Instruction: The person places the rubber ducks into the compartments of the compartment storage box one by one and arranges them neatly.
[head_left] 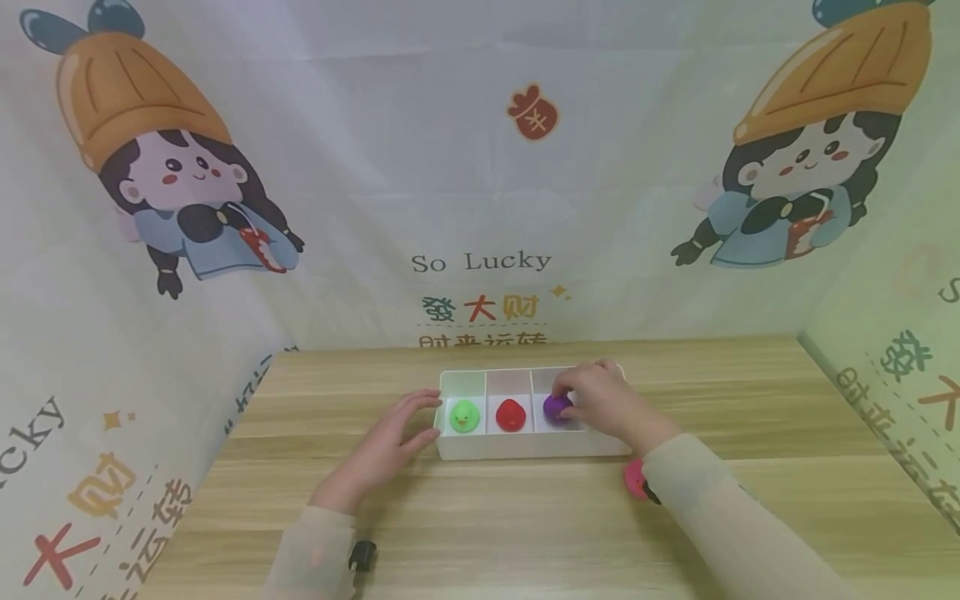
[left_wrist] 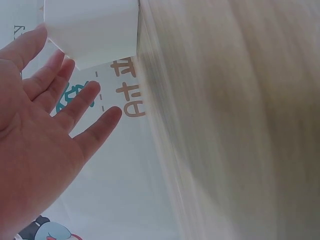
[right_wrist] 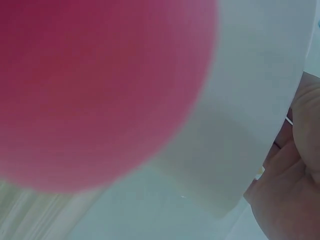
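Observation:
A white box point(head_left: 495, 446) with three compartments stands on the wooden table. A green rubber duck point(head_left: 464, 417) sits in its left compartment and a red duck point(head_left: 511, 415) in the middle one. In the right compartment, thumb and fingers of my right hand point(head_left: 603, 402) pinch a purple duck point(head_left: 557, 409), which they partly cover. My left hand point(head_left: 397, 427) is at the box's left end, its spread fingertips right at the wall. The left wrist view shows those fingers point(left_wrist: 82, 107) loosely extended, holding nothing.
A pink duck point(head_left: 635, 479) lies on the table just in front of the box's right end, partly behind my right sleeve. It looms large in the right wrist view. Printed cloth point(head_left: 480, 192) hangs behind the table and along both sides.

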